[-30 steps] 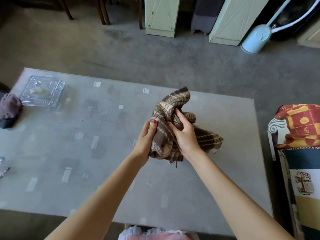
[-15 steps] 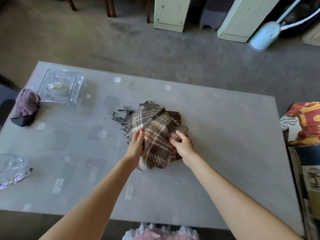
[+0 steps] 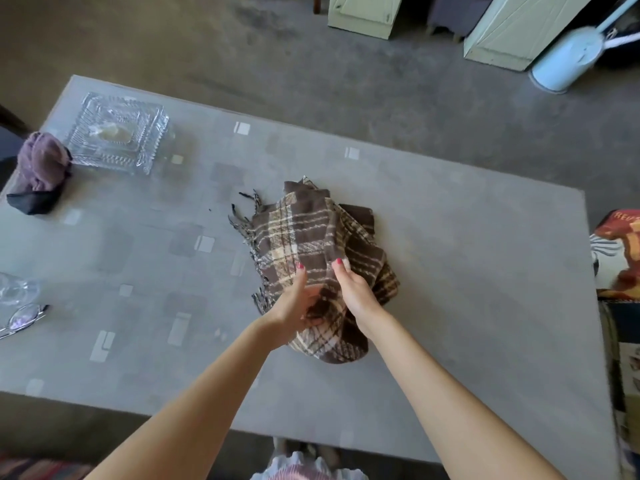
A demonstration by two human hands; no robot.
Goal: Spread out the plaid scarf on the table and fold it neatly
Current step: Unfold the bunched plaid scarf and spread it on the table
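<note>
A brown and cream plaid scarf [image 3: 304, 233] lies bunched in a heap near the middle of the grey table [image 3: 467, 271], its dark fringe sticking out to the left. My left hand [image 3: 296, 306] grips a fold at the heap's near left side. Close beside it, my right hand [image 3: 356, 292] pinches a fold near the heap's centre. Both hands are closed on the cloth, and the near part of the scarf is lifted slightly between them.
A cut-glass dish [image 3: 116, 133] stands at the far left corner, with a purple and black cloth bundle [image 3: 41, 171] beside it. Eyeglasses [image 3: 20, 318] and a clear glass [image 3: 14, 289] sit at the left edge. A patterned cushion [image 3: 620, 251] lies off the table's right side.
The scarf came down from mid-air onto the table a second ago. Since then my hands have shifted closer together on its near folds, and the heap has spread a little.
</note>
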